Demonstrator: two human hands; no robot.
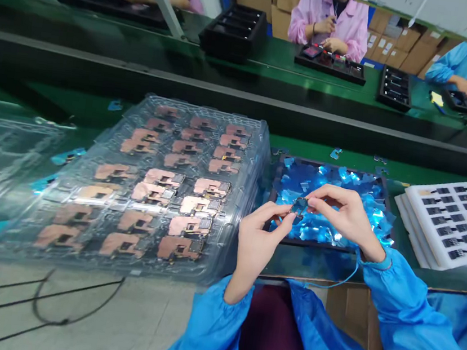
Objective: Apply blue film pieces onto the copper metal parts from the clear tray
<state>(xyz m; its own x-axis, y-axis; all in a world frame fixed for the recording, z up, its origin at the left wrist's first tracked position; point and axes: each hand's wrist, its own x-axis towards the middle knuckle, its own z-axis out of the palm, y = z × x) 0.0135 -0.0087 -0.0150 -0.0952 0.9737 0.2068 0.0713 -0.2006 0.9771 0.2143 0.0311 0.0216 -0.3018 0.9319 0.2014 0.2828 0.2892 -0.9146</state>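
Between my two hands is a small dark circuit board [299,206], raised over a dark tray [327,245] heaped with shiny blue film pieces [337,233]. My left hand [265,224] pinches its left and lower edge between thumb and fingers. On the upper right side, my right hand [338,206] grips the board with thumb and index finger. To the left stands a stack of clear plastic trays [225,242], the top one holding rows of copper-coloured circuit boards [182,248]. A blue wrist cord [342,282] hangs from my right wrist.
White foam trays [429,244] with rows of dark parts are stacked at the right. More clear trays [4,169] lie far left. Loose film pieces [336,153] dot the green bench. Across a rail, co-workers [331,25] sit at black trays [332,68].
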